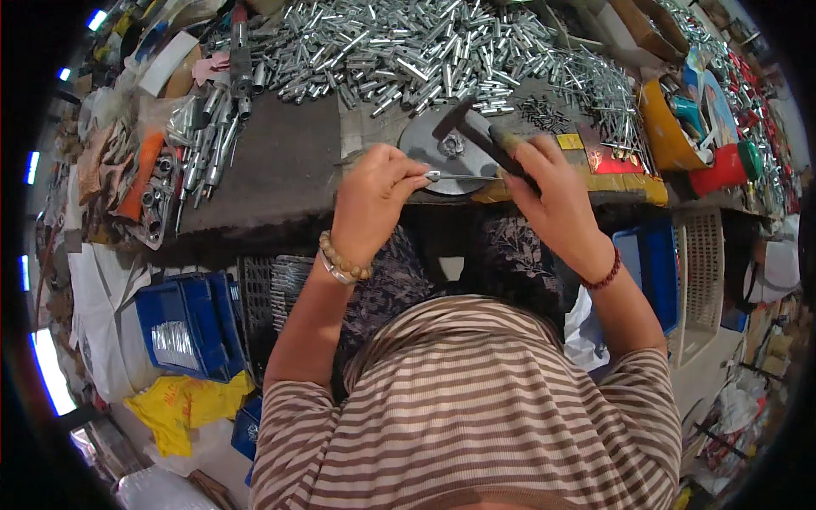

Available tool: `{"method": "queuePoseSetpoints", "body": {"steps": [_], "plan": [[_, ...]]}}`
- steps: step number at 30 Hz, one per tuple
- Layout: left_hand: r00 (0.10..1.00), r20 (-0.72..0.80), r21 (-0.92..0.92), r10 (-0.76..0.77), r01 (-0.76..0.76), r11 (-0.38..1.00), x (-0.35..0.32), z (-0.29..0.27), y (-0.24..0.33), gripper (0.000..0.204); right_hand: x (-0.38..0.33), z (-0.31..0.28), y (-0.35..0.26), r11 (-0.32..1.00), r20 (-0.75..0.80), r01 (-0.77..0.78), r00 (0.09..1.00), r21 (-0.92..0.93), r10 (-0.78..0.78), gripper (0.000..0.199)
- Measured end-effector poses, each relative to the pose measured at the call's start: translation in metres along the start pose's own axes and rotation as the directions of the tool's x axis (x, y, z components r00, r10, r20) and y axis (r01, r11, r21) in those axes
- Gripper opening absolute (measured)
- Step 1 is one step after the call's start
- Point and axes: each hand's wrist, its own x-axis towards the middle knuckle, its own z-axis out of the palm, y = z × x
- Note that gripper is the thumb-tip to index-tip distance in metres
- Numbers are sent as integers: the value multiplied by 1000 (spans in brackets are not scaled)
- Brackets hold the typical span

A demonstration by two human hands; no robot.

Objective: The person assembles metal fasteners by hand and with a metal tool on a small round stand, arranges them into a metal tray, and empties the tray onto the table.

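My left hand [374,191] pinches a short shiny metal sleeve [433,176] between thumb and fingers at the bench's front edge. A thin metal rod [476,178] runs from that sleeve to the fingertips of my right hand [552,187]. The same right hand is closed around a hammer [484,140], its dark head up and to the left of the fist. Below the hammer head lies a round grey metal plate [416,136] with a small raised piece [451,147] near its middle. Whether the rod enters the sleeve is too small to tell.
A large heap of shiny metal tubes [408,51] covers the bench's far side, with thin rods [603,93] to its right. An orange-handled tool [143,174] lies left; a yellow container [667,127] and red jar [718,170] stand right. Blue crates [183,323] sit below the bench.
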Motion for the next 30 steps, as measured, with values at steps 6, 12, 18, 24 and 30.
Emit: {"method": "queuePoseSetpoints", "body": {"steps": [6,12,18,24,30], "plan": [[998,32,-15,54,-54,998,3,-1,-5,15,-26,-3,-23,975,-121,197,971,-104,-209,36],[1000,15,-33,11,-11,999,5,-6,-2,12,-34,0,-18,997,105,57,993,-44,-52,30],[997,64,-109,-33,40,993,6,-8,-3,16,-21,-12,-39,994,-84,85,993,69,-79,18],[997,72,-116,-32,41,992,7,-8,-5,15,-28,5,-6,998,70,41,997,-39,-38,36],[997,61,-104,-42,49,993,3,-7,0,14,0,4,5,998,48,44,998,-52,-42,36]]}}
